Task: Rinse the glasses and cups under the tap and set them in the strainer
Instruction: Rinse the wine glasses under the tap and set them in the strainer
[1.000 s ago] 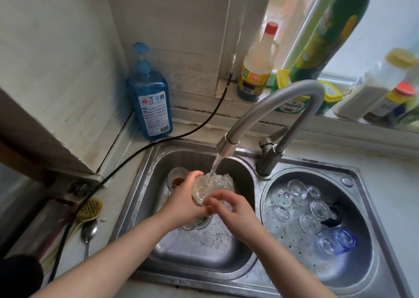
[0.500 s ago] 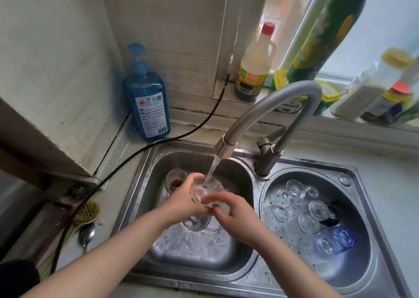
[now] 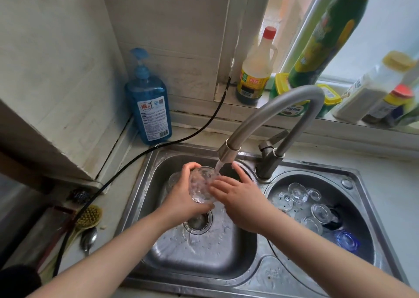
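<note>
My left hand grips a clear glass over the left sink basin, its mouth turned toward the running tap. Water streams into the glass. My right hand rests its spread fingers on the glass's right side and rim. Behind my left hand another glass stands in the basin, mostly hidden. In the round strainer on the right lie several clear glasses and a blue one.
A blue soap pump bottle stands at the sink's back left, with a black cable running past it. Bottles line the window sill. A brush and a spoon lie on the counter at left.
The glass has risen and tilted up toward the spout again after being lowered. My right hand shifted from the glass's front to its right side.
</note>
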{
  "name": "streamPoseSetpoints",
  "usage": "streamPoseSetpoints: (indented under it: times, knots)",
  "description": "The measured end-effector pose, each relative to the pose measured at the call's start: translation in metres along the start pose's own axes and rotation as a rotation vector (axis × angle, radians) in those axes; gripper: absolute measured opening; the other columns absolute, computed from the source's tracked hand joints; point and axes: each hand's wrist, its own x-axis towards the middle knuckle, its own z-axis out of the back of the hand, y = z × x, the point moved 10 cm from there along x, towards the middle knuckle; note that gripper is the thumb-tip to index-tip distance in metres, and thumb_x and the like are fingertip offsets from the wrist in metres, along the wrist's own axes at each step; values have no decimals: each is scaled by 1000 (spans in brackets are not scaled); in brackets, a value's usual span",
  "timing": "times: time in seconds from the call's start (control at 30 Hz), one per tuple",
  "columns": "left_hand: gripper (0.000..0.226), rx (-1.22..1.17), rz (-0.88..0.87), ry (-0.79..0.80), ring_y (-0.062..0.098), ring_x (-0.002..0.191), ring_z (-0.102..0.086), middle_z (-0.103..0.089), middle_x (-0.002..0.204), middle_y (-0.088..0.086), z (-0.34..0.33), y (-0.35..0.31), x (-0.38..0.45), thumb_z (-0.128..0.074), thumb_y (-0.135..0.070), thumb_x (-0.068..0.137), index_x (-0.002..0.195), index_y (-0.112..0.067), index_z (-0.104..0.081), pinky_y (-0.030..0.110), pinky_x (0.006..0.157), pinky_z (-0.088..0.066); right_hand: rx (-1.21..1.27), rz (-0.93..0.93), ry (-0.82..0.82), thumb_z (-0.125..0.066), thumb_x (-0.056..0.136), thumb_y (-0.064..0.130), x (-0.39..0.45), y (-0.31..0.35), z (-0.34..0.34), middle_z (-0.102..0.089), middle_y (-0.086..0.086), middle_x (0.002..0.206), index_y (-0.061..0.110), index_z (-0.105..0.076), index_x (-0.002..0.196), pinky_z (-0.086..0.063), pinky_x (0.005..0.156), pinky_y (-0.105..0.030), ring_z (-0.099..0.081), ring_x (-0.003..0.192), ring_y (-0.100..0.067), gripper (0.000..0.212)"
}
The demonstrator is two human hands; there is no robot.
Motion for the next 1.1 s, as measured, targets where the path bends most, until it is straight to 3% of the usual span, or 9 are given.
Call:
streamPoseSetpoints:
  times: [0.13,0.3,0.43,0.57,0.63,0.73,0.8,0.9,1.1]
  knots:
    - [91,-7,-9,-66,-7,98,-60,-56,112,-14,0,-5,0,-88,-10,61,127,-32,-29,12,78,-49,400,-145,-85,-69,72,20,-3,11,8,-63,6,114,22,-61,117,-26,115,-51,-56,113,-17,47]
    - [88,-24,-9,-74,-7,91,-62,-61,102,-17,-8,-3,-1,-85,-3,62,128,-28,-33,9,72,-47,876,-336,-51,-57,83,10,-1,10,9,-52,5,140,25,-43,142,-8,121,-40,-35,136,-11,63]
    - [90,-67,26,-18,-16,88,-58,-56,106,-18,-6,-6,-1,-87,-2,61,128,-28,-33,7,69,-48,707,-265,33,-59,82,8,-11,5,2,-59,7,130,26,-53,132,-6,120,-46,-46,129,-12,53]
    - [90,-71,81,169,3,103,-60,-56,120,-8,-7,-7,0,-89,-11,59,125,-41,-35,19,81,-52,212,-31,-133,-77,71,19,-13,-15,8,-70,7,108,26,-72,102,-34,107,-56,-60,118,-17,32]
    - [88,-59,98,274,3,102,-61,-56,119,-8,-11,-12,-2,-88,-8,61,126,-40,-37,20,80,-53,217,26,-207,-64,82,33,-15,-24,14,-70,7,104,24,-72,94,-30,106,-52,-57,121,-17,16]
    - [86,-188,131,334,6,105,-63,-57,123,-1,-13,-11,-4,-83,2,66,131,-33,-40,24,84,-54,369,58,-238,-53,90,35,-16,-25,20,-69,5,96,18,-67,89,-30,106,-42,-57,120,-14,22]
    - [88,-255,153,308,12,111,-62,-58,127,-1,-14,-6,-6,-82,1,67,134,-36,-38,31,91,-53,500,34,-240,-55,91,32,-15,-23,26,-66,4,92,16,-64,88,-43,93,-33,-61,102,-15,18]
    - [87,-182,158,158,7,101,-65,-62,117,-8,-19,1,-12,-77,1,71,136,-36,-33,25,84,-54,665,-62,-203,-62,90,26,-10,-25,25,-54,11,84,14,-63,88,-44,72,-24,-50,79,-8,12]
    - [100,-128,202,-140,-4,73,-62,-64,92,-7,-34,16,-29,-80,-9,72,145,-33,-15,15,65,-50,770,-120,-60,-61,91,32,0,-5,6,-55,10,90,17,-62,92,-48,79,-32,-55,85,-11,15]
